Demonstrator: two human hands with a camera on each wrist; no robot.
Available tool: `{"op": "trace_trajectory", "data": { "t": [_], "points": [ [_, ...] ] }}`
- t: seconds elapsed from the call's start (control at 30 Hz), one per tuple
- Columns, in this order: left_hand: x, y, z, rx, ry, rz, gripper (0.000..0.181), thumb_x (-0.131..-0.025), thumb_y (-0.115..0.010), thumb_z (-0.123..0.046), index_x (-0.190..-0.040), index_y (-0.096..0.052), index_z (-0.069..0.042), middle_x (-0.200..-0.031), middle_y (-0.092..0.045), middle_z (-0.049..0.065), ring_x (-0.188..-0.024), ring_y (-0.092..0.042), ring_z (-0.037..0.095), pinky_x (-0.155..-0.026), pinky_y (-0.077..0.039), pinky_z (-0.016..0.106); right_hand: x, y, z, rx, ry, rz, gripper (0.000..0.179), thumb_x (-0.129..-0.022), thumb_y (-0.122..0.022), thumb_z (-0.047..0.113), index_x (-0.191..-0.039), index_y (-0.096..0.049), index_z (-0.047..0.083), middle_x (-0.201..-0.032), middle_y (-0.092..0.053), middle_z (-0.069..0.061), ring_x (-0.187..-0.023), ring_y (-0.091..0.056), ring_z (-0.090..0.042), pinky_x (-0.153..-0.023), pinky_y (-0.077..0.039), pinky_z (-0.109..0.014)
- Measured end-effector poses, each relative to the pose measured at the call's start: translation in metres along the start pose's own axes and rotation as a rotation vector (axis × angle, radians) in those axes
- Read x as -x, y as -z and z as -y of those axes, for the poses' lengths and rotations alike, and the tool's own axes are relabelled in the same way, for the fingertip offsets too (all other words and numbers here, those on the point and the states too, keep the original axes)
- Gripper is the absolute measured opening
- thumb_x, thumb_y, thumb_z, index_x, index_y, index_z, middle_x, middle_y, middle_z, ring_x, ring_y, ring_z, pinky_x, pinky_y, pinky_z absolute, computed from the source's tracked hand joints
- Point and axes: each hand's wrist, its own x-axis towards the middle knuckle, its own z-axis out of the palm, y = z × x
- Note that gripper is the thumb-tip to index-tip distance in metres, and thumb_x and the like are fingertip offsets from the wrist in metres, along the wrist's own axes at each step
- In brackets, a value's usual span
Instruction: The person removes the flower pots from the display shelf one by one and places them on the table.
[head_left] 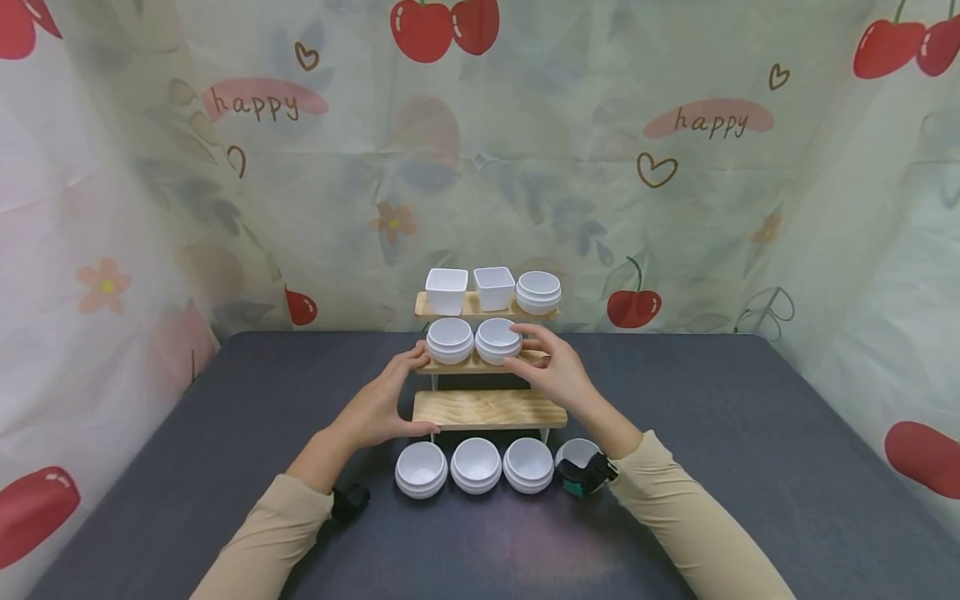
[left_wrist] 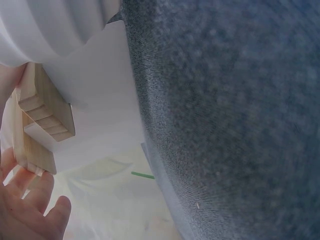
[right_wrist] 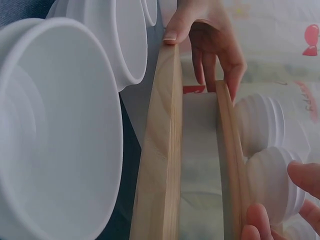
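Observation:
A three-tier wooden stand with pale boards stands at the middle of the table. My left hand grips its left side, thumb on the lowest board and fingers at the end of the middle board. On the middle board sit two round white ribbed bowls, side by side. My right hand holds the right one, a white bowl, between thumb and fingers; the right wrist view shows this bowl upright on the board. The left bowl is close to my left fingertips. Nothing stands on the lowest board.
On the top board are two square white cups and a round white bowl. Several round white bowls line up on the dark table before the stand, the rightmost partly behind my right wrist's camera. A printed curtain encloses the back and sides.

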Motion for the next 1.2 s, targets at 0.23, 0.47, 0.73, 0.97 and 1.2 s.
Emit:
{"op": "trace_trajectory", "data": {
  "t": [0.23,0.47,0.73,0.97,1.2],
  "points": [
    [-0.0002,0.0002,-0.0002,0.003,0.004,-0.003,0.097,-0.066,-0.084,-0.036,-0.142,-0.032,-0.006,-0.154,-0.024,0.010,-0.138,-0.034,0.030,-0.103,-0.040,0.048,-0.0009,-0.0020,0.0010,-0.001,-0.005,-0.019,0.048,-0.083,-0.071,0.015,-0.127,-0.054,0.011,-0.117,-0.062,-0.023,-0.079,-0.067,-0.025,-0.066,-0.050,-0.022],
    [-0.0006,-0.0002,0.0003,0.000,0.012,0.005,0.097,-0.066,-0.084,-0.037,-0.142,-0.033,-0.006,-0.154,-0.024,0.010,-0.138,-0.034,0.030,-0.103,-0.040,0.048,-0.0003,-0.0036,0.0019,-0.002,0.002,-0.044,0.047,-0.082,-0.072,0.014,-0.125,-0.055,0.009,-0.117,-0.062,-0.024,-0.085,-0.068,-0.030,-0.069,-0.055,-0.029],
    [-0.0010,-0.0002,0.0001,-0.003,0.022,0.011,0.097,-0.066,-0.084,-0.037,-0.142,-0.032,-0.007,-0.155,-0.024,0.009,-0.139,-0.033,0.029,-0.104,-0.039,0.048,0.0002,-0.0039,0.0022,-0.004,-0.026,-0.054,0.047,-0.081,-0.072,0.014,-0.125,-0.055,0.010,-0.116,-0.063,-0.024,-0.078,-0.067,-0.027,-0.063,-0.051,-0.022],
    [-0.0003,0.0004,-0.0012,-0.003,0.009,0.001,0.097,-0.065,-0.084,-0.037,-0.142,-0.033,-0.006,-0.154,-0.025,0.010,-0.138,-0.034,0.030,-0.103,-0.040,0.048,0.0010,-0.0026,0.0020,-0.022,-0.052,-0.059,0.047,-0.081,-0.073,0.015,-0.125,-0.056,0.011,-0.118,-0.062,-0.024,-0.077,-0.067,-0.027,-0.062,-0.050,-0.021],
    [0.0001,0.0003,-0.0009,-0.009,0.000,-0.003,0.097,-0.066,-0.084,-0.037,-0.142,-0.033,-0.005,-0.154,-0.025,0.011,-0.138,-0.034,0.030,-0.103,-0.041,0.047,0.0020,0.0007,0.0023,-0.028,-0.048,-0.061,0.047,-0.081,-0.072,0.015,-0.125,-0.055,0.010,-0.118,-0.062,-0.024,-0.076,-0.067,-0.024,-0.063,-0.051,-0.021]
  ]
}}
